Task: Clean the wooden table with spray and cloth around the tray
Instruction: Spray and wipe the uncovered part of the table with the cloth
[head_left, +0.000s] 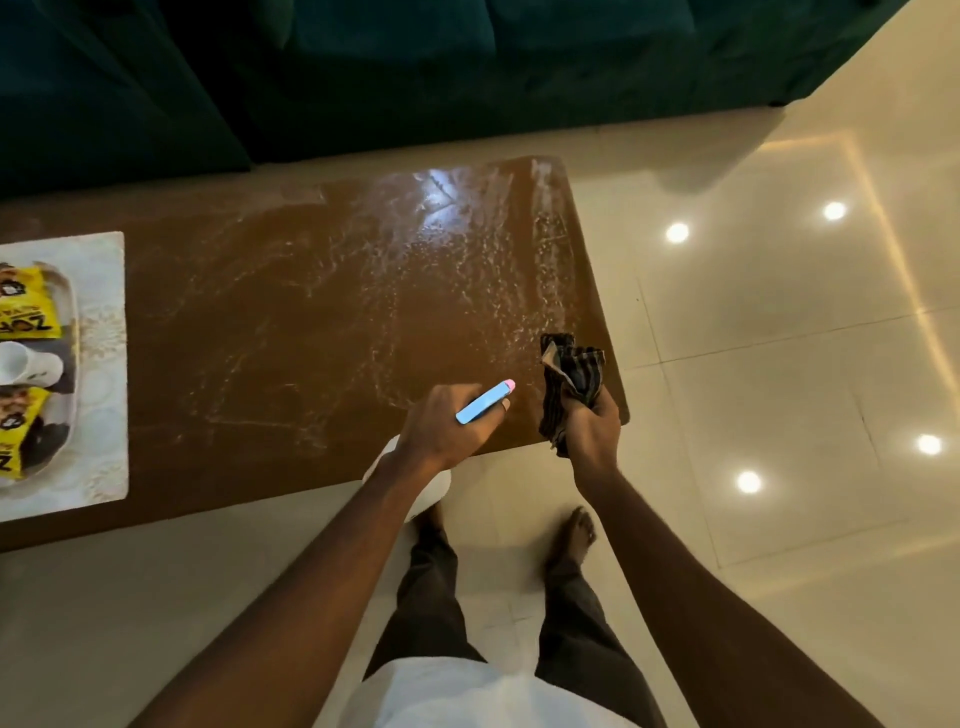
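Observation:
The brown wooden table (291, 332) runs across the middle, its right half covered with white spray droplets and streaks. My left hand (441, 428) is over the table's near right edge, gripping a spray bottle (484, 401) whose light blue head with a pink tip points forward; the white bottle body shows below my wrist. My right hand (592, 426) is at the table's near right corner, holding a dark striped cloth (569, 379) bunched above the surface. The tray (72, 332) sits at the far left on a pale placemat (104, 364).
The tray holds yellow packets (28, 312) and a white cup (28, 364). A dark green sofa (363, 67) stands behind the table. Glossy cream floor tiles (779, 338) spread to the right and front. My bare feet (571, 535) stand by the table's near edge.

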